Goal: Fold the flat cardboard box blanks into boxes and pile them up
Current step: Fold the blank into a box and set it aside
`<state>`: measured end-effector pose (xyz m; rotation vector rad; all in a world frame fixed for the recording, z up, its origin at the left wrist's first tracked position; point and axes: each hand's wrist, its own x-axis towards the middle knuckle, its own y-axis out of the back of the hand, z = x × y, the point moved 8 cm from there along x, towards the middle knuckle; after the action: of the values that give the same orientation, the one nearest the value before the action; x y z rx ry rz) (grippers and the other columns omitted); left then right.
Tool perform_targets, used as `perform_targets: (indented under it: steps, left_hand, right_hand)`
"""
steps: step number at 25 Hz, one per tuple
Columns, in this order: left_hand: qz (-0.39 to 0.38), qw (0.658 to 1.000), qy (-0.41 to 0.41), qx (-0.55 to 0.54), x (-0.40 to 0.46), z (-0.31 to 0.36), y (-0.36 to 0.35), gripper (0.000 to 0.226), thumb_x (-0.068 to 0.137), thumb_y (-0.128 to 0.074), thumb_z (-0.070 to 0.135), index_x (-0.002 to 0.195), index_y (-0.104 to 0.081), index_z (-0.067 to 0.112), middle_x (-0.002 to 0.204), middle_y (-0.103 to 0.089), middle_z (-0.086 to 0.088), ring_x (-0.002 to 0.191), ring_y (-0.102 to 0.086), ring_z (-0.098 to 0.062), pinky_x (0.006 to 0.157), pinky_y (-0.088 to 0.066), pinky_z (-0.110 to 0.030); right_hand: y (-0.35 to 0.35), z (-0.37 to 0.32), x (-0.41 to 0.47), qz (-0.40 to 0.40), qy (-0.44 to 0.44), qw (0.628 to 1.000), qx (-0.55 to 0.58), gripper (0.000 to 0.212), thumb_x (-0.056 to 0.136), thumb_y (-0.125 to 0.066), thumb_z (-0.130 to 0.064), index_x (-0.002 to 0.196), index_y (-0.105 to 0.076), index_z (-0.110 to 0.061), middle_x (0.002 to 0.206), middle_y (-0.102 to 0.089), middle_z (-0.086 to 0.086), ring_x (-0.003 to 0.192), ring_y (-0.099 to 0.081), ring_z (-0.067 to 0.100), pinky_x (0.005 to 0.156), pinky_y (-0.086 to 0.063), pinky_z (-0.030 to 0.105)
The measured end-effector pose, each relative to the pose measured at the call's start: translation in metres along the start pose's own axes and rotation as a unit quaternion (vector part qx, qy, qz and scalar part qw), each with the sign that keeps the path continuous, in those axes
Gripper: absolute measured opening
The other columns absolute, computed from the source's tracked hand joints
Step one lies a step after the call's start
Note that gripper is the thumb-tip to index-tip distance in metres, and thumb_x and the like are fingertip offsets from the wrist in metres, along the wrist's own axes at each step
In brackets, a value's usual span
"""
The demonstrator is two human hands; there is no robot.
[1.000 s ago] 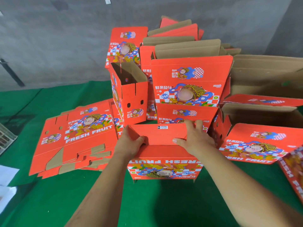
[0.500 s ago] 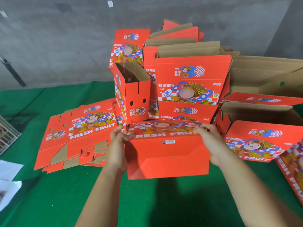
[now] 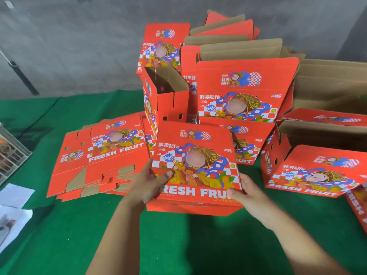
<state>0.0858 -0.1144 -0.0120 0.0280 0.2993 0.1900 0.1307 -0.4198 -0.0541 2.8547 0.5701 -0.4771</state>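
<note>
I hold a red printed "FRESH FRUIT" box (image 3: 195, 161) in front of me, its printed face tilted up toward me. My left hand (image 3: 151, 183) grips its lower left edge, thumb on the printed face. My right hand (image 3: 246, 190) grips the lower right corner. To the left, a stack of flat red blanks (image 3: 99, 155) lies on the green cloth. Behind the held box stands a pile of folded boxes (image 3: 244, 90), several with open brown flaps.
An upright narrow open box (image 3: 168, 104) stands behind left. More folded boxes (image 3: 317, 169) lie at the right. Green cloth (image 3: 59, 225) covers the floor; white papers (image 3: 14, 205) and a wire crate (image 3: 10, 155) sit at the left edge. A grey wall rises behind.
The box has been turned over in my hands: its plain red bottom faced me before, and now the printed face points up. Both hands shifted to its lower corners.
</note>
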Motion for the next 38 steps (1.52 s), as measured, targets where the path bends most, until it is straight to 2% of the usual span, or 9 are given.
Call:
perform_targets:
  steps: [3, 7, 10, 12, 15, 19, 27, 32, 38]
  left_hand:
    - [-0.022, 0.998, -0.060, 0.029, 0.003, 0.005, 0.020, 0.073, 0.092, -0.077, 0.018, 0.151, -0.042, 0.043, 0.089, -0.073, 0.001, 0.059, -0.057, -0.017, 0.048, -0.041, -0.022]
    - [0.025, 0.966, -0.161, 0.202, 0.005, 0.019, 0.049, 0.062, 0.095, -0.072, 0.005, 0.145, -0.053, 0.036, 0.118, -0.075, 0.010, 0.100, -0.071, -0.008, 0.084, -0.058, -0.029]
    - [0.139, 0.933, -0.186, 0.276, 0.017, 0.029, 0.042, 0.034, 0.096, -0.065, 0.010, 0.124, -0.062, 0.030, 0.091, -0.072, 0.023, 0.081, -0.067, -0.006, 0.071, -0.055, -0.028]
    - [0.156, 0.938, -0.199, 0.237, 0.026, 0.034, 0.025, 0.033, 0.090, -0.071, 0.019, 0.118, -0.060, 0.032, 0.085, -0.069, 0.022, 0.074, -0.063, -0.003, 0.065, -0.049, -0.017]
    - [0.140, 0.958, -0.172, 0.183, 0.043, 0.034, 0.000, 0.044, 0.082, -0.069, 0.031, 0.124, -0.055, 0.033, 0.094, -0.071, 0.015, 0.084, -0.067, -0.008, 0.081, -0.057, -0.035]
    - [0.103, 0.971, -0.171, 0.130, 0.045, 0.035, -0.041, 0.053, 0.085, -0.067, 0.025, 0.135, -0.048, 0.023, 0.110, -0.073, 0.006, 0.102, -0.068, -0.023, 0.096, -0.052, -0.056]
    - [0.064, 0.966, -0.241, 0.074, 0.006, 0.115, -0.124, 0.067, 0.078, -0.063, 0.043, 0.143, -0.044, 0.042, 0.123, -0.068, 0.021, 0.105, -0.070, -0.005, 0.096, -0.056, -0.047]
    - [0.045, 0.918, -0.354, 0.173, -0.033, 0.212, -0.187, 0.078, 0.080, -0.063, 0.035, 0.153, -0.033, 0.036, 0.102, -0.072, 0.018, 0.090, -0.070, -0.008, 0.086, -0.055, -0.034]
    - [-0.029, 0.899, -0.357, 0.253, -0.024, 0.243, -0.254, 0.093, 0.084, -0.061, 0.045, 0.163, -0.015, 0.031, 0.125, -0.070, 0.011, 0.106, -0.068, -0.022, 0.087, -0.053, -0.039]
  right_hand:
    - [-0.010, 0.011, 0.006, 0.044, -0.003, 0.999, 0.008, 0.046, 0.091, -0.076, -0.006, 0.124, -0.050, -0.024, 0.129, -0.066, -0.003, 0.100, -0.071, 0.002, 0.078, -0.058, 0.019]
    - [-0.018, 0.001, 0.016, 0.114, 0.014, 0.988, 0.101, 0.046, 0.092, -0.076, -0.013, 0.129, -0.054, -0.027, 0.124, -0.067, 0.000, 0.105, -0.073, 0.016, 0.091, -0.059, 0.037]
    - [-0.013, -0.020, 0.026, 0.152, 0.066, 0.983, 0.081, 0.043, 0.091, -0.076, -0.004, 0.116, -0.053, -0.031, 0.114, -0.068, -0.008, 0.097, -0.072, 0.006, 0.071, -0.054, 0.011]
    - [-0.003, -0.028, 0.027, 0.187, 0.096, 0.975, 0.070, 0.055, 0.088, -0.078, -0.002, 0.123, -0.047, -0.032, 0.122, -0.065, -0.003, 0.110, -0.068, 0.008, 0.085, -0.055, 0.018]
    - [0.019, -0.035, 0.023, 0.225, 0.119, 0.966, 0.034, 0.068, 0.086, -0.082, -0.008, 0.134, -0.039, -0.025, 0.136, -0.056, 0.008, 0.126, -0.058, 0.021, 0.109, -0.047, 0.047]
    - [0.060, -0.057, 0.009, 0.290, 0.149, 0.945, -0.020, 0.064, 0.085, -0.083, -0.018, 0.134, -0.043, -0.027, 0.135, -0.054, 0.008, 0.129, -0.053, 0.026, 0.110, -0.043, 0.054]
    - [0.146, -0.132, -0.052, 0.396, 0.223, 0.890, 0.009, 0.066, 0.072, -0.073, -0.059, 0.129, -0.053, -0.030, 0.132, -0.057, 0.010, 0.121, -0.059, 0.025, 0.104, -0.049, 0.048]
    - [0.188, -0.155, -0.077, 0.436, 0.300, 0.838, 0.131, 0.076, 0.088, -0.075, -0.042, 0.147, -0.032, -0.019, 0.148, -0.053, 0.003, 0.133, -0.056, 0.014, 0.115, -0.045, 0.044]
    - [0.274, -0.169, -0.098, 0.522, 0.334, 0.779, 0.096, 0.072, 0.090, -0.074, -0.043, 0.141, -0.036, -0.010, 0.142, -0.058, 0.004, 0.123, -0.060, 0.005, 0.109, -0.047, 0.029]
